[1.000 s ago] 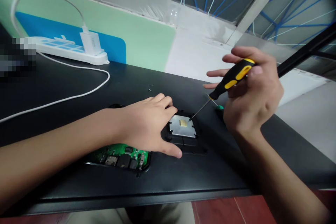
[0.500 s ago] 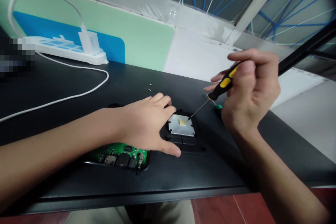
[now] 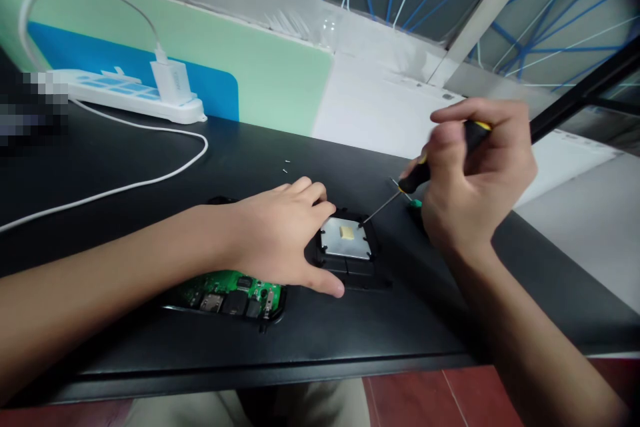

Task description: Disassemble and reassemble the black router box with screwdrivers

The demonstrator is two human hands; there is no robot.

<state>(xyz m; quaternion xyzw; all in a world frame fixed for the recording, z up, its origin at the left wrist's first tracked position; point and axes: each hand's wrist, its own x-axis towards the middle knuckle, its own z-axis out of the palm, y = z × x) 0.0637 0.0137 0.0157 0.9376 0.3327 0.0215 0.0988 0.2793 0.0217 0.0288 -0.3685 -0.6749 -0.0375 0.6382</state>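
The right hand (image 3: 487,177) over there has its fingers wrapped around the black-and-yellow handle of a screwdriver (image 3: 415,178), the thumb laid along it; it is a real grasp, with only the lower end and a bit of the top of the handle peeking out. The shaft slants down to the left, and its tip sits at the far right corner of a silvery metal plate (image 3: 333,245), which carries a small yellowish pad (image 3: 347,233) in its middle. That plate lies in a black casing part (image 3: 367,278) on the dark table (image 3: 380,333), between the two hands.

The left hand (image 3: 277,233) is palm down and grips nothing that I can see: thumb stretched wide toward the near side, fingers loosely bent by the plate's far left edge. Whether the hidden fingertips press on the casing, I can't tell. Under that wrist, a green circuit board (image 3: 245,282) shows on the near side.

Just left of the right hand lies a second tool with a green collar (image 3: 415,203), partly hidden. Two tiny metal pins (image 3: 287,161) rest farther off, and at far left stands a white power strip (image 3: 135,99) with a charger (image 3: 173,82) plugged in.
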